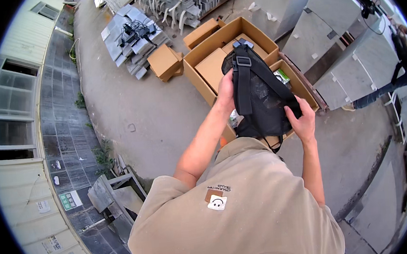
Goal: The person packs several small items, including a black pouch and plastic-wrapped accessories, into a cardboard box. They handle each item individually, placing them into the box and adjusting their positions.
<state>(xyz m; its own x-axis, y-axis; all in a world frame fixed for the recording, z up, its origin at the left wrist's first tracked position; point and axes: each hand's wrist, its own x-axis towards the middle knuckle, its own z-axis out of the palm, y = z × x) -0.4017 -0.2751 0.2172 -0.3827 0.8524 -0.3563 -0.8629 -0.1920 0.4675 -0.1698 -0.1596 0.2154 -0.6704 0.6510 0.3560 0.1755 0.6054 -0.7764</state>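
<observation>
A black mesh bag [261, 94] with wide webbing straps and a plastic slide buckle is held up in front of my chest. My left hand [227, 90] closes round its left edge, just below the buckle. On the bag's lower right side, my right hand [303, 120] grips the edge between thumb and fingers. Behind and beneath the bag stands a large open cardboard box [198, 82] with flat cardboard pieces inside. A smaller open carton [307, 96] adjoins it on the right, holding a green and white item [281, 76]. The bag hides much of both boxes.
Small cardboard boxes [164, 63] lie left of the large box, beside stacked grey slabs [130, 51] topped with black cables [136, 33]. Large grey blocks [325, 36] stand at right, near another person's leg [378, 96]. A pale building wall [19, 189] runs along the left.
</observation>
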